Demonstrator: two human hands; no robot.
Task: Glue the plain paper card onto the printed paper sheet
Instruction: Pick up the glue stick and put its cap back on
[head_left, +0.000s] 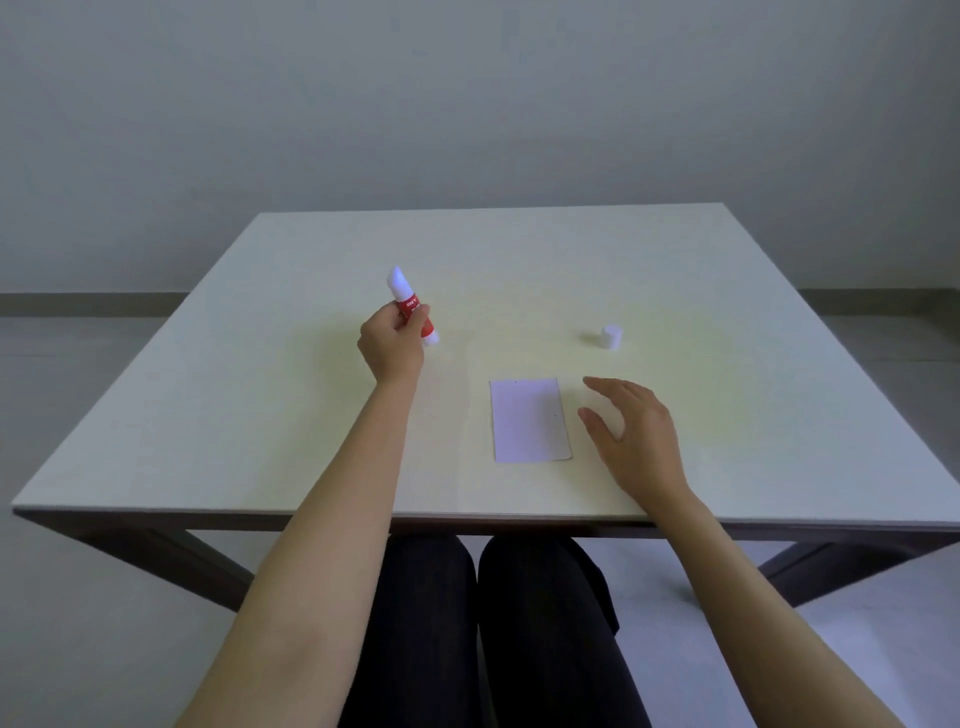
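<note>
Glue stick (413, 306), red with white ends and cap off, was gripped mid-barrel in left hand (390, 340), tip up, above table (208, 395). Card (529, 420) lay flat near front edge, plain white, small; probably light, thin, bendy, best pinched by an edge. Right hand (631, 434) hovered just beside it, fingers spread, empty. Cap (611, 336) stood further back. Printed sheet not seen.

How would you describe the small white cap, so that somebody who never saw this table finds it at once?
Look at the pale table and go to its right half. Beyond the open right hand and the flat white card, the cap stands alone. It is a short white cylinder, upright and untouched, whereas the glue stick is red and in the left hand.
</note>
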